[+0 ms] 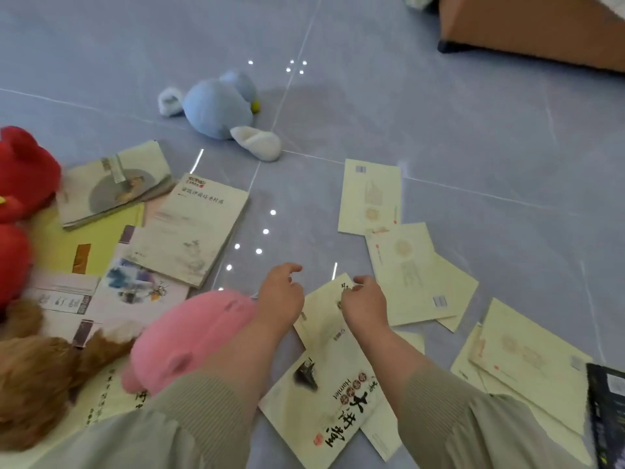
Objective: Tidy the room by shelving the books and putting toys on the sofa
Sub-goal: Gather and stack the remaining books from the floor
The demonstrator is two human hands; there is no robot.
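Observation:
Many books lie scattered on the grey tiled floor. A cream book lies under my hands, partly on another cream book titled Hamlet. My right hand has its curled fingers at that book's top corner; whether they pinch it is unclear. My left hand hovers just left of it, fingers loosely curled and holding nothing. A pink plush toy sits against my left forearm. A blue plush toy lies farther off on the floor. More cream books lie to the right.
A pile of books lies at the left, flanked by a red plush and a brown plush. A dark book is at the right edge. The brown sofa base stands at the top right.

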